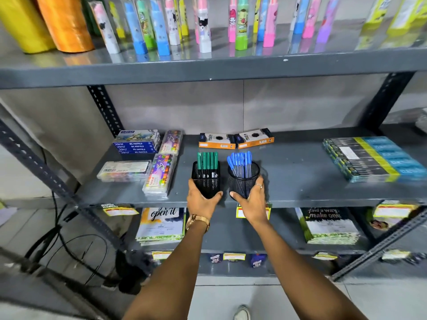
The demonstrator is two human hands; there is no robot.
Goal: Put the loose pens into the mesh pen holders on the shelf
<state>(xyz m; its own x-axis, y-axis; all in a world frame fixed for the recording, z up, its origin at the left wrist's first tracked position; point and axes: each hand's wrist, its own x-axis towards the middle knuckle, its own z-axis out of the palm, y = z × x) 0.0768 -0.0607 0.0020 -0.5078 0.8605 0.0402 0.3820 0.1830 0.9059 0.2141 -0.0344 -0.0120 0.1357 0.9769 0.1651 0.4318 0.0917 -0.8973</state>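
Right now I have both mesh holders near the front edge of the grey middle shelf (pixel 300 179): my left hand (pixel 201 199) wraps the square holder (pixel 206 181) of green pens (pixel 207 161), my right hand (pixel 250 200) cups the round holder (pixel 243 181) of blue pens (pixel 240 163). Two orange boxes (pixel 235 139) lie behind them.

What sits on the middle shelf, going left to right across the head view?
Oil pastel boxes → colour sets → square mesh holder of green pens, held by left hand → round mesh holder of blue pens, held by right hand → blue-and-black boxes.
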